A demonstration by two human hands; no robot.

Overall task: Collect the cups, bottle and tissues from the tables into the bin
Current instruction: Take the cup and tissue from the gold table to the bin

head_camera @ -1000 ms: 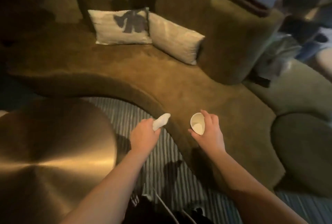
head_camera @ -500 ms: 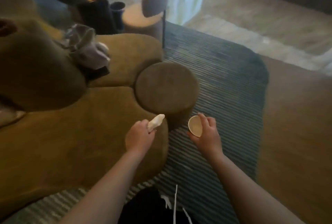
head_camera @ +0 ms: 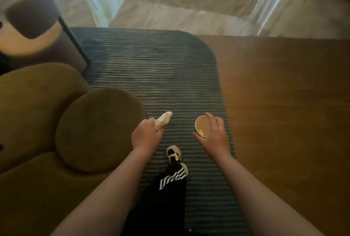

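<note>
Cup (head_camera: 202,126) held in right hand (head_camera: 214,133), fingers curled round its rim and side; tissue (head_camera: 163,120) gripped in left hand (head_camera: 146,136), both above the striped rug (head_camera: 151,76). Probably mid-carry to the bin, none in view. Next: find it, drop both in.

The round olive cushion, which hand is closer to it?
Left. The left hand hangs beside the round olive cushion's right edge; the right hand is farther right.

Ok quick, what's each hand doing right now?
Left hand: closed around a tissue.
Right hand: closed around a cup.
</note>
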